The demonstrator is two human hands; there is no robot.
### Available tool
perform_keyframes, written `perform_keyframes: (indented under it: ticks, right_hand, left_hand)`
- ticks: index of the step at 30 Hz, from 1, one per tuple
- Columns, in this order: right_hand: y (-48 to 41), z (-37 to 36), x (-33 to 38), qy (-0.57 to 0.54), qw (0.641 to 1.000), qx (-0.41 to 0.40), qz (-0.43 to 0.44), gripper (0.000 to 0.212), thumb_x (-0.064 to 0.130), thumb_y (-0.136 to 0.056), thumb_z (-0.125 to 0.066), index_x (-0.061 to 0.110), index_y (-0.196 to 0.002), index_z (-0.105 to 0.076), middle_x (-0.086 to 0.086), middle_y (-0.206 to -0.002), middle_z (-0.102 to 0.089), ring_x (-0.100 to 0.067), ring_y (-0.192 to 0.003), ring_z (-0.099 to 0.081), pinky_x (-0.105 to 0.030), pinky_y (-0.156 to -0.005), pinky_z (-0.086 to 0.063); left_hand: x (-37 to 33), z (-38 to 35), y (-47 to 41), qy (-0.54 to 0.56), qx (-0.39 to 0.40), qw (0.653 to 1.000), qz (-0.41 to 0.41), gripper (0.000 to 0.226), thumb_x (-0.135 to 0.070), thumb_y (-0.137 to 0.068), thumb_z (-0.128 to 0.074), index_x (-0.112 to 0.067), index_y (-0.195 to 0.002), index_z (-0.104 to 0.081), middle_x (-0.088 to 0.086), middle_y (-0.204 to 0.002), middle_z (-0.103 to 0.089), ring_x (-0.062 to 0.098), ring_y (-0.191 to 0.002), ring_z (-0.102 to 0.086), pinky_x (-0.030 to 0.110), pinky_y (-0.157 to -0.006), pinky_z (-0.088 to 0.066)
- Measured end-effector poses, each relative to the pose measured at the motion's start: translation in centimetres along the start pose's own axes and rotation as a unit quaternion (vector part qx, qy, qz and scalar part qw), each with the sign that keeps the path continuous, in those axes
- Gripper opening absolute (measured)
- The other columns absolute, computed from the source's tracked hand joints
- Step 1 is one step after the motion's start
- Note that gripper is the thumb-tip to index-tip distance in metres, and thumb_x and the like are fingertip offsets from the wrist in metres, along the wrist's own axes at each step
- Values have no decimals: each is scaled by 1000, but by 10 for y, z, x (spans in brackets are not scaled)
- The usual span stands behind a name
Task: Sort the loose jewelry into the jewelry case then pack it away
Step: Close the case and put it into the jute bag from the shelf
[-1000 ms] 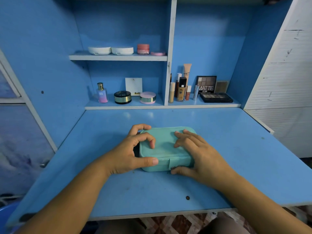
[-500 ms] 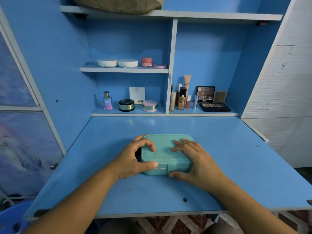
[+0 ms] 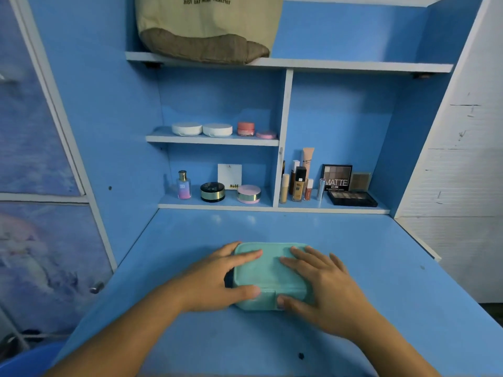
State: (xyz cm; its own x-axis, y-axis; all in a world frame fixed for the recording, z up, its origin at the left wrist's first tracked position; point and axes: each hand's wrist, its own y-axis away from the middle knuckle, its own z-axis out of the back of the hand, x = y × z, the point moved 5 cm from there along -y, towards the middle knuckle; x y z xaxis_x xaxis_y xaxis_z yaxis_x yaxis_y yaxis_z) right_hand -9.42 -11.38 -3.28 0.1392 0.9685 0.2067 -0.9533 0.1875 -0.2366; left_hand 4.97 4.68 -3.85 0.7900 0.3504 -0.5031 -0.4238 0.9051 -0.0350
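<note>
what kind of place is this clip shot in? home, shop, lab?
Most likely a home vanity or dressing desk: a blue desk with built-in shelves holding cosmetics, such as an eyeshadow palette, a foundation bottle and a perfume bottle. A teal jewelry case lies on the desk.

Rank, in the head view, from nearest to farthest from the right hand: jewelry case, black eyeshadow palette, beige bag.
1. jewelry case, under the right hand.
2. black eyeshadow palette, lower shelf, right.
3. beige bag, top shelf, left.
</note>
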Motion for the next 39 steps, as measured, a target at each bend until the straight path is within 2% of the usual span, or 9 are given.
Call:
perform_keyframes:
  ticks: [3,8,15,19,23,26,28,34,39]
  right_hand:
    - [-25,38,8,-39,998,-39,16,81,88,-70,-24,44,-135,-44,22,-142,-41,1,-133,-33,-30,-113,-25]
    - [-104,113,18,-90,985,-133,59,55,63,-83,-52,36,-132,-50,21,-130,-49,6,-115,-43,-18,-98,-36]
    - [-219,210,38,-121,948,-283,83,55,45,-86,-63,28,-136,-46,1,-140,-41,-16,-131,-36,-20,-103,-26]
    - [-268,245,42,-106,947,-299,55,71,55,-86,-57,34,-146,-24,-12,-154,-19,-29,-142,-17,-40,-114,-21]
    - [-300,246,32,-106,963,-248,5,79,67,-87,-43,35,-150,-9,-13,-151,-29,-31,-142,-22,-46,-113,-21]
    - [-314,241,31,-61,968,-244,-7,80,71,-87,-34,30,-150,-8,10,-105,-64,-23,-128,-43,-42,-110,-20]
    - [-314,240,34,-63,969,-239,-11,79,70,-88,-35,31,-151,-8,24,-80,-58,-20,-125,-45,-39,-110,-17]
    - [-295,246,35,-181,957,-228,2,81,56,-89,-53,32,-151,-8,2,-143,-44,-21,-138,-30,-39,-118,-11]
    - [-270,252,28,-342,902,-257,52,83,42,-87,-64,29,-152,-14,13,-137,-42,-6,-135,-35,-25,-106,-31]
  left_hand:
    - [-8,60,-4,-36,-33,999,-5,78,-94,-61,-43,-71,-133,-25,-34,-151,-19,-13,-137,-21,30,-116,-27]
    - [-27,207,-16,-57,-295,952,-52,71,-82,-66,-56,-46,-128,-52,-30,-124,-47,-6,-110,-54,6,-92,-35]
    - [-25,346,-55,-89,-556,825,-44,53,-53,-77,-58,-22,-120,-61,6,-122,-52,23,-120,-47,32,-101,-35]
    - [-4,376,-79,-166,-555,814,46,59,-58,-88,-44,-28,-139,-41,19,-146,-30,38,-138,-23,48,-112,-22]
    - [30,378,-100,-95,-468,872,103,62,-63,-92,-40,-48,-147,-16,22,-157,-13,44,-143,-17,54,-117,-18]
    - [40,378,-109,-97,-436,887,120,70,-69,-89,-39,-51,-147,-5,14,-154,-32,41,-139,-30,55,-114,-24]
    - [39,376,-110,-78,-428,894,111,72,-64,-91,-44,-49,-150,-4,5,-155,-34,33,-142,-29,53,-115,-20]
    - [13,363,-105,45,-461,886,17,69,-43,-94,-56,-35,-153,-20,-1,-157,-29,17,-144,-27,24,-106,-15]
    - [-17,341,-87,61,-542,837,-49,44,-30,-101,-48,-20,-144,-45,1,-139,-53,15,-125,-49,19,-96,-33]
